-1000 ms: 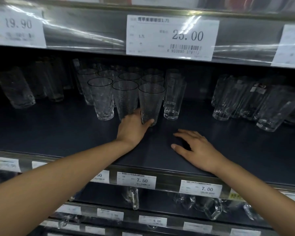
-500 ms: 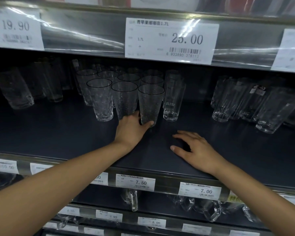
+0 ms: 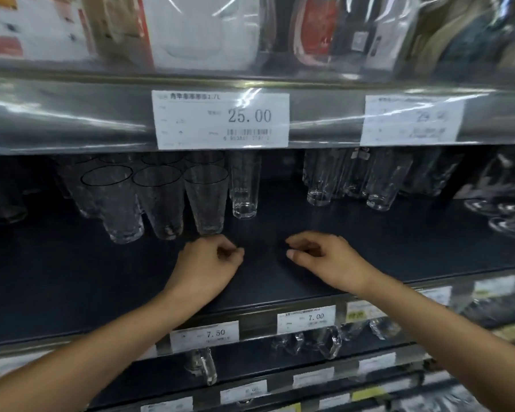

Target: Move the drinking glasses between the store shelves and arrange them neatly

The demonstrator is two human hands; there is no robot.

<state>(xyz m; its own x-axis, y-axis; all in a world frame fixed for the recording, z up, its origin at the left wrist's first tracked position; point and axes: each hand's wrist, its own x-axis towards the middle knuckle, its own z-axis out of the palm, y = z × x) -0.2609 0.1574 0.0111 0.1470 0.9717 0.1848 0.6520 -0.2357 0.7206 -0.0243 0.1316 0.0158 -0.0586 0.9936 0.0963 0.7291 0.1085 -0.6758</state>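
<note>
Several textured drinking glasses stand in rows on the dark shelf; the front row holds three, the rightmost nearest my hands. A tall straight glass stands just right of them. My left hand hovers over the shelf just in front of the rightmost textured glass, fingers loosely curled, holding nothing. My right hand is a little to the right, fingers loosely curled, also empty.
More clear glasses stand at the right, and stemmed glasses at the far right. Price labels hang on the shelf edge above. Glass mugs sit on the lower shelf. Boxed goods fill the top shelf.
My left hand let go of the base of the rightmost textured glass and drew back. My right hand lifted off the shelf and curled its fingers. The camera tilted upward.
</note>
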